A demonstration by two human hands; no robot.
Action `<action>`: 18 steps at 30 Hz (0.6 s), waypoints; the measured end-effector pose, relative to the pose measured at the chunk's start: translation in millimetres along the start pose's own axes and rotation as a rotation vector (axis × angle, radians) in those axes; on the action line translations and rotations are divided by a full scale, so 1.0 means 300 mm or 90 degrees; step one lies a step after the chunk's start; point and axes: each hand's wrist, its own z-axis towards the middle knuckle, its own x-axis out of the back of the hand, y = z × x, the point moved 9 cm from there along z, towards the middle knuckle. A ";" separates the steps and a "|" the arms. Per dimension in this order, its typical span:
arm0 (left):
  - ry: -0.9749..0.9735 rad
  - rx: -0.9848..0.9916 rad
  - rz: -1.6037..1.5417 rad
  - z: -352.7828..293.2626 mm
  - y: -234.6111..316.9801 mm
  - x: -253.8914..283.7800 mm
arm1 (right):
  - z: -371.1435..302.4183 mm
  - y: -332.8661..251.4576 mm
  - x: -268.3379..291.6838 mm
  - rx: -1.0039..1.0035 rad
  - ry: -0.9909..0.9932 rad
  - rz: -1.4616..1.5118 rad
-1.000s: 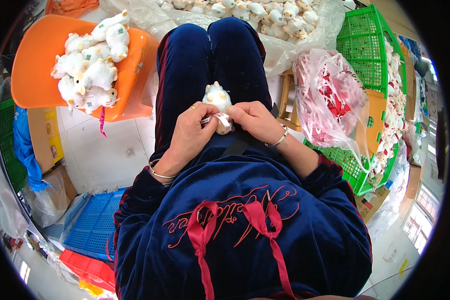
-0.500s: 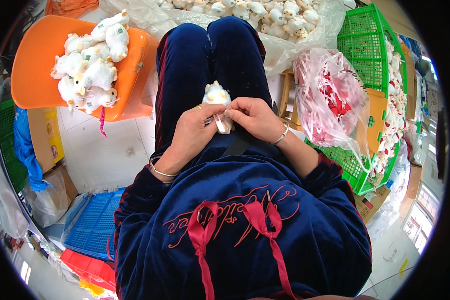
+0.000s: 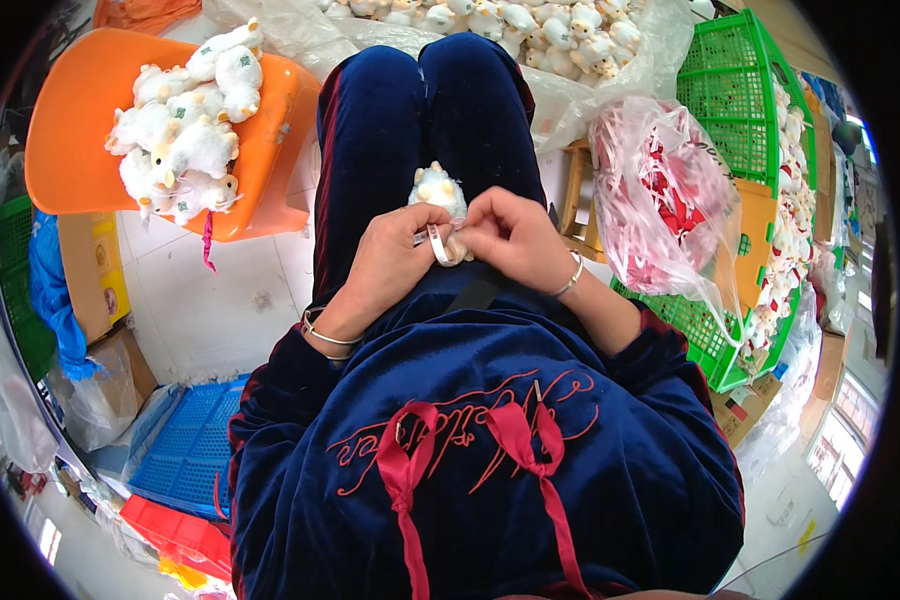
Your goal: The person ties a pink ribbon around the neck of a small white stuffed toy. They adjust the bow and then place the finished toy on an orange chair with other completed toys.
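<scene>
A small white plush toy (image 3: pixel 436 190) rests in my lap against the dark blue trousers. My left hand (image 3: pixel 400 255) is closed around its near side. A narrow pale ribbon (image 3: pixel 438 248) with printing curves out beneath my left thumb. Close against the toy's right side, my right hand (image 3: pixel 513 238) has thumb and fingers pinched together beside the ribbon. What sits between those fingertips is too small to make out. The toy's lower part is mostly covered by both hands.
Several white plush toys (image 3: pixel 202 150) are heaped on an orange chair (image 3: pixel 70 130) at left. Beyond my knees, more fill a clear plastic bag (image 3: pixel 660 50). At right are a bag of pink ribbons (image 3: pixel 630 200) and green crates (image 3: pixel 720 85); a blue crate (image 3: pixel 185 450) lies lower left.
My right hand has turned slightly, its knuckles lifting while the fingertips stay by the toy. The ribbon now bends into a rounder curve. My left hand keeps its hold.
</scene>
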 end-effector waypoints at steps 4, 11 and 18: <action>0.008 -0.008 -0.006 0.003 0.009 -0.001 | -0.042 -0.074 -0.103 0.253 -0.078 -0.163; 0.020 -0.009 0.016 -0.004 0.011 0.009 | -0.070 -0.087 -0.016 0.219 -0.224 0.118; 0.027 0.003 0.003 -0.002 0.012 0.004 | -0.048 -0.042 0.124 0.058 0.078 -0.115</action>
